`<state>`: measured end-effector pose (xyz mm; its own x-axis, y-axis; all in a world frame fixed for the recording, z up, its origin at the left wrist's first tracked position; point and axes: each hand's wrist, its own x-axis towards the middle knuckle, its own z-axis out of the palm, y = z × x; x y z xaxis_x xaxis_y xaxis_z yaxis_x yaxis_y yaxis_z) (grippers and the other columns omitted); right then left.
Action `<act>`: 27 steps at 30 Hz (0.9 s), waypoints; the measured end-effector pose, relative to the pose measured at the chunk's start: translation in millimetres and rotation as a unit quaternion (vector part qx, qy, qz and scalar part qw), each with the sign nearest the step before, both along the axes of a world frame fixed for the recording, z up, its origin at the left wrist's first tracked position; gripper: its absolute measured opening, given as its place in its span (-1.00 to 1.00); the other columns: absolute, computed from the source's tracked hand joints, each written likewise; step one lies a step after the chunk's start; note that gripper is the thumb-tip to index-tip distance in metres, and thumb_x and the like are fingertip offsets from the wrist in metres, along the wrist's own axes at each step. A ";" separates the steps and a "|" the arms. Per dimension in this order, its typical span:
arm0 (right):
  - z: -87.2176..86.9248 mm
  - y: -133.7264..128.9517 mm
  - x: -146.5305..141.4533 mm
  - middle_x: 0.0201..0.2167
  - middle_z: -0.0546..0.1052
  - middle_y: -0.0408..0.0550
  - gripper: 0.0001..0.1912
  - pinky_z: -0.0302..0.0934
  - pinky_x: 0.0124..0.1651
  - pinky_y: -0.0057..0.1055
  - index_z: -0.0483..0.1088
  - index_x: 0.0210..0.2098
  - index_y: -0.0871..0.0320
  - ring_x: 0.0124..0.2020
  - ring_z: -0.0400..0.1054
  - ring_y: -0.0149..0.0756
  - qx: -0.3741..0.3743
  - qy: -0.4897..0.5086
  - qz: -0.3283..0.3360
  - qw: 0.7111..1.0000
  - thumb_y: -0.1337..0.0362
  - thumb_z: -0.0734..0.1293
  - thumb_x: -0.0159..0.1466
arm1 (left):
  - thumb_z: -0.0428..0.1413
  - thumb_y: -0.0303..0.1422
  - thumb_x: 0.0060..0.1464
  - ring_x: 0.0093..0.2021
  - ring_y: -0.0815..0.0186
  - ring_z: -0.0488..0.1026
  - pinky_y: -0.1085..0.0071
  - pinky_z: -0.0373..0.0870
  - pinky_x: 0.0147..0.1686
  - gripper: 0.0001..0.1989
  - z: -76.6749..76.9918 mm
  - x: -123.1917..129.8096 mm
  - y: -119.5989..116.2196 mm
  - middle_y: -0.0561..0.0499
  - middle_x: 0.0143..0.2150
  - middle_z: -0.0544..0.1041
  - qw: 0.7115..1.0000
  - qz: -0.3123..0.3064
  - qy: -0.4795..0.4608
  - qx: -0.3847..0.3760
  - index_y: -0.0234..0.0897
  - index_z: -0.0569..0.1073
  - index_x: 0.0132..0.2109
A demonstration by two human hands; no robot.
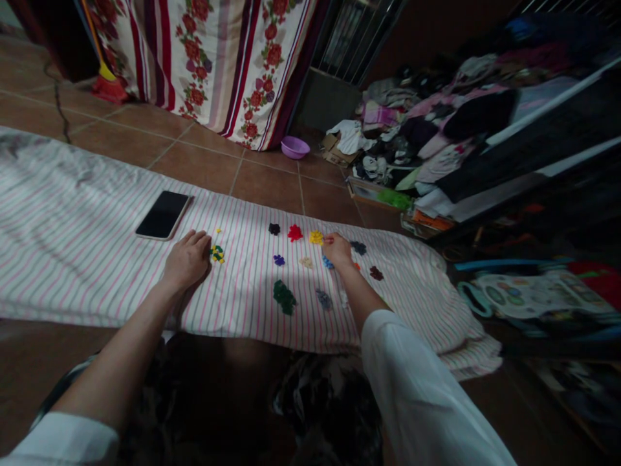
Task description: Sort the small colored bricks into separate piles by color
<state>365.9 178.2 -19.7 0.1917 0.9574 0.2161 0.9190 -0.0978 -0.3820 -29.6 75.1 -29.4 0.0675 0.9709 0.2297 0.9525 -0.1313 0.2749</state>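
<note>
My left hand (188,260) rests on the striped cloth (242,285), fingers lying fairly flat beside a small mixed pile of green and yellow pieces (217,254). My right hand (338,250) reaches to a pile of yellow pieces (315,237), its thumb and fingertips pinched together at the pile's right edge. Whatever lies between them is too small to make out. Around it sit little piles sorted by colour: red pieces (294,233), black pieces (274,229), purple pieces (278,260), beige pieces (306,262) and dark green pieces (284,297). Blue pieces (328,262) are partly hidden under my right wrist.
A phone (163,215) lies on the cloth left of my left hand. More piles, such as grey pieces (323,299) and brown pieces (376,273), surround my right forearm. Beyond are a purple basin (295,147), a floral curtain (218,71) and heaped clothes (436,129).
</note>
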 end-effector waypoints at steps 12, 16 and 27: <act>12.3 -10.7 -12.2 -0.23 0.59 0.09 -0.67 0.29 -0.07 -0.32 0.51 -0.13 0.22 -0.15 0.48 -0.13 -0.034 -0.035 -0.060 0.997 0.45 0.20 0.19 | -0.19 -0.41 0.23 0.28 0.04 0.23 0.10 0.19 0.26 -0.59 1.0 0.6 -0.7 -0.22 0.21 0.39 1.000 -0.003 0.005 -0.003 -0.38 0.42 0.09; 20.9 -14.3 -17.2 -0.18 0.58 0.12 -0.66 0.28 -0.02 -0.28 0.49 -0.09 0.26 -0.13 0.47 -0.12 -0.020 -0.041 -0.049 0.998 0.46 0.21 0.19 | -0.19 -0.40 0.24 0.28 0.06 0.21 0.09 0.19 0.25 -0.60 3.1 -0.1 -2.7 -0.20 0.22 0.38 1.000 -0.007 -0.001 -0.011 -0.36 0.41 0.10; 40.5 -24.4 -110.8 -0.22 0.59 -0.06 -0.74 0.30 0.00 -0.28 0.53 -0.22 0.11 -0.17 0.45 -0.23 0.036 0.069 0.230 0.970 0.37 0.22 0.21 | -0.21 -0.43 0.28 0.24 0.13 0.26 0.12 0.19 0.26 -0.61 9.3 -7.9 -9.4 -0.15 0.19 0.39 0.999 -0.032 0.004 -0.042 -0.33 0.42 0.09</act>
